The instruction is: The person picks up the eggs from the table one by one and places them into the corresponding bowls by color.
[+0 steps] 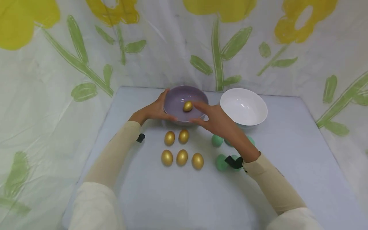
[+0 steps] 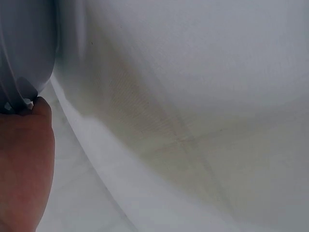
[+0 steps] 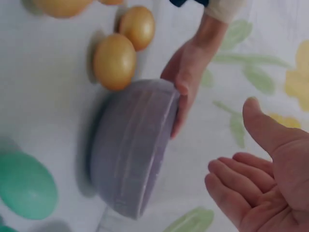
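A purple bowl (image 1: 173,101) stands near the table's back edge with one gold egg (image 1: 187,106) inside it. My left hand (image 1: 156,108) holds the bowl's left side, thumb at the near rim and fingers round the far side. Over the bowl's right rim is my right hand (image 1: 217,117), its thumb and fingers spread apart. In the right wrist view that hand (image 3: 270,179) has nothing between thumb and fingers. Several gold eggs (image 1: 182,157) lie on the table in front of the bowl. The left wrist view shows only part of the bowl (image 2: 26,43).
A white bowl (image 1: 244,105) stands right of the purple one. Several green eggs (image 1: 217,140) lie in front of it, partly hidden under my right forearm. A curtain (image 1: 172,48) with painted flowers hangs behind the table (image 1: 161,198).
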The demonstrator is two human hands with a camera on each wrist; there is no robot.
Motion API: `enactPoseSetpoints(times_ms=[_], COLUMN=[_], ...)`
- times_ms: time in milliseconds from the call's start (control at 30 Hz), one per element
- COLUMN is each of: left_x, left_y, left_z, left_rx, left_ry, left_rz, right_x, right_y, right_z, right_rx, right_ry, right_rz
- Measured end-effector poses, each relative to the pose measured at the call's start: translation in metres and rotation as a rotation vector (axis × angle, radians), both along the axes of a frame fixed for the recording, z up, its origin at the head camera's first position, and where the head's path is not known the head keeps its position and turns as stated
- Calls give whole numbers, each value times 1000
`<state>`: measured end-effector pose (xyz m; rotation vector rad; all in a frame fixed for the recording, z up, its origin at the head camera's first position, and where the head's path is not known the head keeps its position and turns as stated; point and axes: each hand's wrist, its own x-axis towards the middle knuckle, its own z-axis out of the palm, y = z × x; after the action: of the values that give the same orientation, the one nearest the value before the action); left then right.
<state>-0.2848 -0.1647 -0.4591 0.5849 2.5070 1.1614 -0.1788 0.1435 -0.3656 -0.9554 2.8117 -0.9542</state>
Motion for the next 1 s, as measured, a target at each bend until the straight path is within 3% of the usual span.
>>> enactPoseSetpoints(times_ms=[167,367,467,700,1000], left_x=[1,0,-1,3,4], left_y=[0,1,1,0,2], left_z=[1,2,2,2,5], left_rx=[-3,-9,-6,-5,-3], left_ry=[-23,-22,-21,-37,-31], left_rz=[7,8,6,12,9], right_x=[35,80,96,108,106], right_y=[15,23,22,18,16], right_z=[-14,-33,-45,-66,-72], right_rx=[99,200,248,265,255], right_ry=[-21,-191,-245,-180,-112], right_rz=[53,68,71,85,101])
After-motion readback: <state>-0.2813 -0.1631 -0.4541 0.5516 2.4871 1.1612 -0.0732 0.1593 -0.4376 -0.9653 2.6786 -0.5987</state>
